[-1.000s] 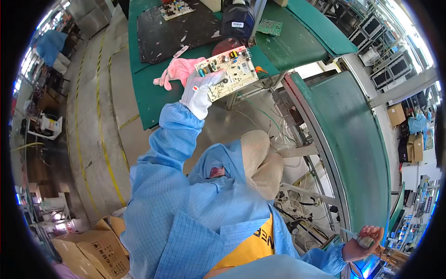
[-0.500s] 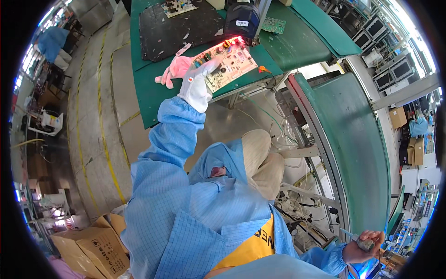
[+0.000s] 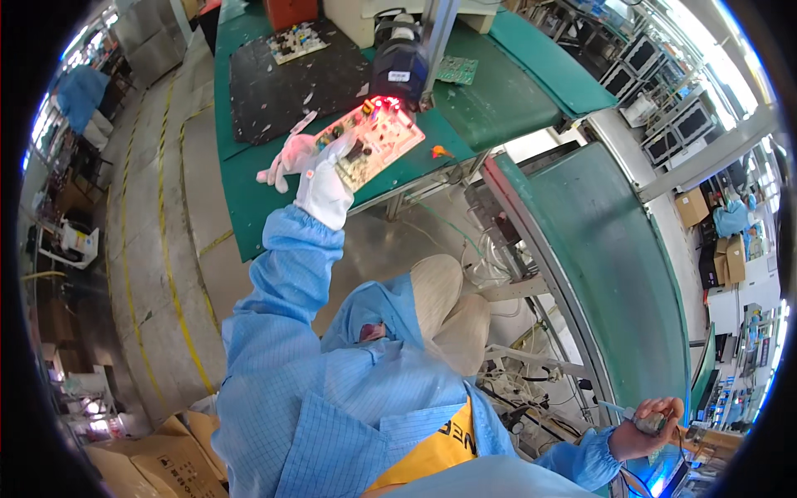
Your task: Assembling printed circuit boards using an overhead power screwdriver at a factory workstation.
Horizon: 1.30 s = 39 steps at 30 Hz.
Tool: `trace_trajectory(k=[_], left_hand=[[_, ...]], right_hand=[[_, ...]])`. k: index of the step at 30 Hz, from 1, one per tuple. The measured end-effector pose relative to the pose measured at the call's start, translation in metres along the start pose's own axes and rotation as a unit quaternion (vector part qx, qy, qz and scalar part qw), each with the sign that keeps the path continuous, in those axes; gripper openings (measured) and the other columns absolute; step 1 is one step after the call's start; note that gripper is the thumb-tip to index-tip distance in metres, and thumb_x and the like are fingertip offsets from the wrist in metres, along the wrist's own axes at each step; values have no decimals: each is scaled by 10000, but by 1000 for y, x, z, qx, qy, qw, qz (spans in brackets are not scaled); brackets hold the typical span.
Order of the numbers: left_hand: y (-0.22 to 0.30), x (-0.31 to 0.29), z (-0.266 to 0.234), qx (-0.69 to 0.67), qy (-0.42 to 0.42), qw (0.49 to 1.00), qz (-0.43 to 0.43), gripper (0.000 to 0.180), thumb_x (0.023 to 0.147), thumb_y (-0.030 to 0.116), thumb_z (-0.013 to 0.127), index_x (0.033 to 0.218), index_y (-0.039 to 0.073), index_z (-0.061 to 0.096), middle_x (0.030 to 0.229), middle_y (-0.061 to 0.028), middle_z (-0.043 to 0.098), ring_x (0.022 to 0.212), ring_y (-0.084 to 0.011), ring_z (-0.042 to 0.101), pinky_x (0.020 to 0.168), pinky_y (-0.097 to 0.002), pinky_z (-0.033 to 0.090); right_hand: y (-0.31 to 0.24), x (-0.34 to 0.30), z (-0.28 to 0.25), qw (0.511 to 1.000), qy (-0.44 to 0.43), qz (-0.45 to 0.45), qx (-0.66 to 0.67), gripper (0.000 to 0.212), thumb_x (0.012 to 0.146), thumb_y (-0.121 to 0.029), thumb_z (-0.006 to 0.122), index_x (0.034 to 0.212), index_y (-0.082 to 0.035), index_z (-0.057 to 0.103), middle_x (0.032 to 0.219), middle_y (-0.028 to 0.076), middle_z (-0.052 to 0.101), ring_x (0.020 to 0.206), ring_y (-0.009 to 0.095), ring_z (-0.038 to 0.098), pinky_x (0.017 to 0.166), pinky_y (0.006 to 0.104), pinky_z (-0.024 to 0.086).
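Note:
My left hand [image 3: 325, 187], in a white glove, grips the near-left edge of a pale circuit board [image 3: 383, 149] with several components on it. The board lies tilted over the green table's front part, its far edge beneath a dark blue scanner [image 3: 398, 73] that casts red light on it. Beside my left hand rests a limp pinkish-white glove [image 3: 289, 159]. Far off at the lower right, my bare right hand [image 3: 656, 425] is closed round a small greyish handheld tool [image 3: 649, 422] with a thin light-blue tip; its exact kind is unclear.
A black mat [image 3: 286, 87] on the green table [image 3: 237, 207] carries another populated board [image 3: 296, 43]. A green board [image 3: 457, 70] lies on the conveyor behind the scanner's post. To my right runs a green conveyor belt [image 3: 614, 249]. Cardboard boxes [image 3: 154, 461] stand at lower left.
The whole view has shifted, so the table and scanner sit lower and further left. The board stays under the scanner in my left hand; red light on the glove has weakened.

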<state>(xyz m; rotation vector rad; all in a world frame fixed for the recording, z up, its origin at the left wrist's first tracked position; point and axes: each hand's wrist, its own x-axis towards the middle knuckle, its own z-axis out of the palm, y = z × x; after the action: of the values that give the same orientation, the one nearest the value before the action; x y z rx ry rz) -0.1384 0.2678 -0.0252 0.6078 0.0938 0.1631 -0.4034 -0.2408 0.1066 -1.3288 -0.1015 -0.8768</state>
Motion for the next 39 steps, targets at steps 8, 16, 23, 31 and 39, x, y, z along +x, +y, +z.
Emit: trace_trajectory(k=[8,16,23,31,39], left_hand=[[-42,-48,56,-13,-76,988,-137,371,834,51,540,1188,-52,502,1096,-156,616,969,-249,630,866,-356,517],[-85,-81,127,37,-234,937,-257,396,795,88,646,1157,-30,538,1064,-150,635,913,-236,648,795,-356,545],[-125,-110,165,29,-308,901,-303,488,780,139,690,1204,-12,501,1105,-93,612,971,-173,605,856,-316,498],[-147,-124,173,186,-431,865,-175,468,838,266,656,1179,-25,521,1120,-80,580,1009,-139,539,893,-297,439],[-161,-142,173,186,-423,858,-226,551,807,213,695,1264,1,470,1152,-68,589,1069,-129,523,926,-286,415]], right_hand=[[15,16,32,999,-8,-23,23,249,934,-227,441,1001,5,502,801,74,456,571,134,413,507,247,363],[33,34,81,998,29,-47,30,273,948,-285,406,904,-30,495,775,59,453,553,122,410,500,242,341],[42,42,118,994,75,-66,37,243,927,-268,418,840,-53,489,783,70,467,505,112,397,420,224,332],[46,44,135,993,62,-83,58,243,927,-269,417,834,-55,485,783,74,466,505,105,383,414,216,336],[46,42,133,992,42,-91,82,253,941,-265,416,844,-50,506,794,68,459,513,109,381,436,229,314]])
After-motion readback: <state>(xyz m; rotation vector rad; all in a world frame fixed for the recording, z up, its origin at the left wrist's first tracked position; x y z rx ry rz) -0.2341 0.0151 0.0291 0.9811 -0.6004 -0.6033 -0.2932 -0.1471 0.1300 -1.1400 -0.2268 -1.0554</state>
